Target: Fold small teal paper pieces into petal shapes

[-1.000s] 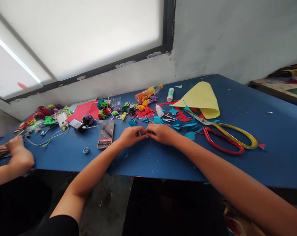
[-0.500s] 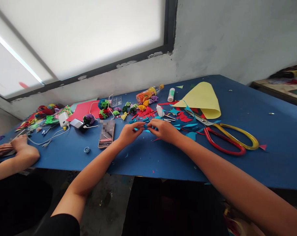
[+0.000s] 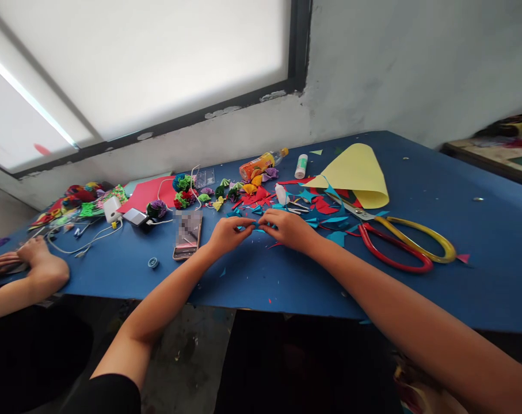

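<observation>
A small piece of blue paper [image 3: 256,223] is pinched between my two hands, most of it hidden by the fingers. My left hand [image 3: 230,234] grips it from the left with thumb and fingertips. On the other side my right hand [image 3: 290,229] closes on it, knuckles up. Just beyond the hands lie blue paper scraps [image 3: 336,221], red paper scraps [image 3: 261,197] and a small white glue bottle [image 3: 281,194]. Large scissors [image 3: 399,238] with one red and one yellow handle rest to the right of my right hand. A phone [image 3: 187,234] lies left of my left hand.
Behind are a yellow paper sheet [image 3: 355,172], a glue stick [image 3: 301,166], an orange drink bottle [image 3: 263,163] and folded paper pieces [image 3: 252,184]. Cables and a white charger [image 3: 112,209] lie leftward, with a blue cap [image 3: 152,263] nearer. Another person's arm [image 3: 45,267] rests at far left.
My fingers have shifted slightly around the blue paper, the left fingertips drawing closer together. Everything else on the table stays in place.
</observation>
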`<state>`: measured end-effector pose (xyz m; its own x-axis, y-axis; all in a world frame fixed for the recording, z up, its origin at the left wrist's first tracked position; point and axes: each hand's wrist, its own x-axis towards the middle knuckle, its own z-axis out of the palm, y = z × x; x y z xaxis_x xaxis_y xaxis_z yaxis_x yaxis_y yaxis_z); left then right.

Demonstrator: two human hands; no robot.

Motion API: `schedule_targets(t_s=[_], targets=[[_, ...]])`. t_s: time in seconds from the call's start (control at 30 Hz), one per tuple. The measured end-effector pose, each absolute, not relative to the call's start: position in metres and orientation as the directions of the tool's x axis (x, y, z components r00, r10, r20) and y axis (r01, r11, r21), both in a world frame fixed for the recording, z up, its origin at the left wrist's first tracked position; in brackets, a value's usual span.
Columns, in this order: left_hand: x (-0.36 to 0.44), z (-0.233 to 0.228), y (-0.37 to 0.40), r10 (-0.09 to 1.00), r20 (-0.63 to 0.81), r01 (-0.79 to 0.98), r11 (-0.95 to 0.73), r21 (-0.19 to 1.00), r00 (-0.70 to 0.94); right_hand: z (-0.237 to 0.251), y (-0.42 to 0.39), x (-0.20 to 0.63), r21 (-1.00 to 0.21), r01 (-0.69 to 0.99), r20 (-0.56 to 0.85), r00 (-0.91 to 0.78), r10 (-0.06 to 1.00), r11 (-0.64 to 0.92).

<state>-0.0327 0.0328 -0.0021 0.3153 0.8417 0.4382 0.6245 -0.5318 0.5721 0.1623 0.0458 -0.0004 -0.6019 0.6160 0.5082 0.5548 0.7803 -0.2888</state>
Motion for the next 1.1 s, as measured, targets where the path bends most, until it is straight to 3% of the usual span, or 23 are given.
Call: schedule_targets(t_s=[0.4,0.6,0.87,1.1], targets=[[-0.033,0.000,0.036,0.777,0.534,0.507,-0.625,0.593,0.333,0.004,0.043,0.162,-0.281,0.549,0.534,-0.592,0.603,0.787],[-0.035,-0.003,0.038,0.825,0.444,0.563,-0.564,0.604,0.350,0.005,0.040,0.160,-0.276,0.506,0.521,-0.636,0.569,0.817],[-0.032,0.003,0.032,0.857,0.409,0.540,-0.515,0.665,0.314,0.013,0.051,0.171,-0.353,0.653,0.477,-0.490,0.729,0.670],[-0.034,0.003,0.033,0.874,0.299,0.582,-0.479,0.657,0.382,0.008,0.051,0.172,-0.243,0.700,0.315,-0.598,0.737,0.672]])
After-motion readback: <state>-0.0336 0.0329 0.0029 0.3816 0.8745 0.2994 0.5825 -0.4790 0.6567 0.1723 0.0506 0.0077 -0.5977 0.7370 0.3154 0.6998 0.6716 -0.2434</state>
